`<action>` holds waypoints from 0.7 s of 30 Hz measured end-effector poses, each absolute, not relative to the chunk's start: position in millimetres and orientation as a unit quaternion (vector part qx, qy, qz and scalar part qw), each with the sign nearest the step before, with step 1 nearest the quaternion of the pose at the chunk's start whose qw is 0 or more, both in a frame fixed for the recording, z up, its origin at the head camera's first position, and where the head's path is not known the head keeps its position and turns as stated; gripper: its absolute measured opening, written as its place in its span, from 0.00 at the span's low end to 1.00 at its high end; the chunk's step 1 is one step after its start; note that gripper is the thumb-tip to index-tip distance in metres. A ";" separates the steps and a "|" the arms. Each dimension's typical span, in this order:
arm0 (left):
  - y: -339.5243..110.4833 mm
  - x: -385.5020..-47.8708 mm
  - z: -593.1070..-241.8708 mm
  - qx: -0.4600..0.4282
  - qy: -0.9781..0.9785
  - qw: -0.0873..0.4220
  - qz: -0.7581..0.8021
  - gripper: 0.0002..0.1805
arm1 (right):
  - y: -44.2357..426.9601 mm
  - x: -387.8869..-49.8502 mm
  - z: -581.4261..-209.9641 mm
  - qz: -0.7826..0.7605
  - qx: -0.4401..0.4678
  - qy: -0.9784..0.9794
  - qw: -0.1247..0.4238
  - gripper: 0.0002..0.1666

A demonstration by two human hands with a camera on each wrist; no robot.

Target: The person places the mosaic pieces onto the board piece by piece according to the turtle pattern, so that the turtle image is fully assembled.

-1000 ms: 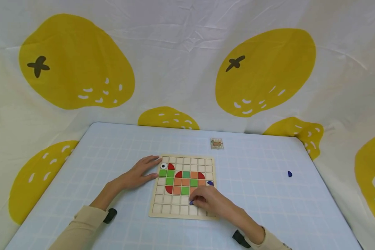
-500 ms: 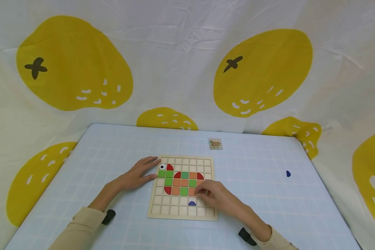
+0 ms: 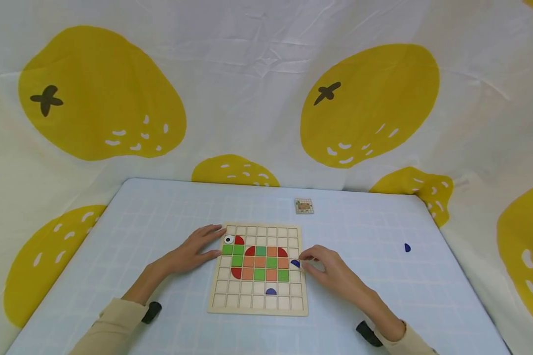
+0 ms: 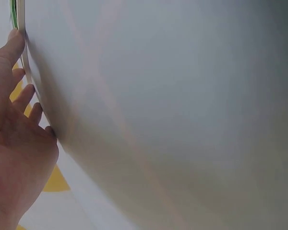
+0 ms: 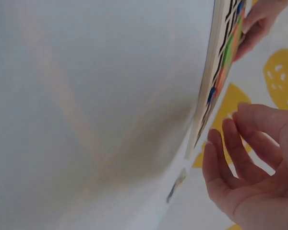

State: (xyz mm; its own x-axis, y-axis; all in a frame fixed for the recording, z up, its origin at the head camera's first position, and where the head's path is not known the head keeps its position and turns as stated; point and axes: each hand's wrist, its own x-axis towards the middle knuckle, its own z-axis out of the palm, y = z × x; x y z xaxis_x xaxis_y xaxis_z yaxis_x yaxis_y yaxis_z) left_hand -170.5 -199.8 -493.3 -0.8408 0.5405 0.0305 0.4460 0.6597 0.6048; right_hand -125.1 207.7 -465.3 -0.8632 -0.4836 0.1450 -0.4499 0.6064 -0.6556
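Observation:
A square wooden grid board (image 3: 257, 312) lies on the table, its cells partly filled with green (image 3: 228, 250), orange and red pieces and a round eye piece (image 3: 228, 239). My left hand (image 3: 188, 252) touches the board's left edge with fingers extended, as the left wrist view also shows. Just off the right edge, my right hand (image 3: 333, 271) hovers with loosely bent fingers. Nothing shows between those fingers in the right wrist view. Its fingertips are near a blue half-circle piece (image 3: 295, 264) in the rightmost column. Another blue half-circle (image 3: 271, 292) sits in a lower cell.
A third blue half-circle (image 3: 407, 247) lies apart on the table at the right. Behind the board is a small picture card (image 3: 304, 206). A white cloth with yellow fruit shapes (image 3: 368, 106) hangs beyond the table's far edge.
My right hand has let go of the lower blue half-circle and moved up and right, off the board. The left hand has stayed at the board's edge.

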 end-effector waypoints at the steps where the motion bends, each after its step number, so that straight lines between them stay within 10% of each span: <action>1: -199.8 -170.1 -493.5 0.271 0.908 0.075 0.310 0.35 | 210.4 -125.3 -466.2 -0.356 -0.253 0.899 0.018 0.11; 21: -199.7 -172.9 -495.8 0.261 0.911 0.089 0.306 0.37 | 276.8 -129.6 -468.1 -0.323 -0.139 0.935 -0.040 0.13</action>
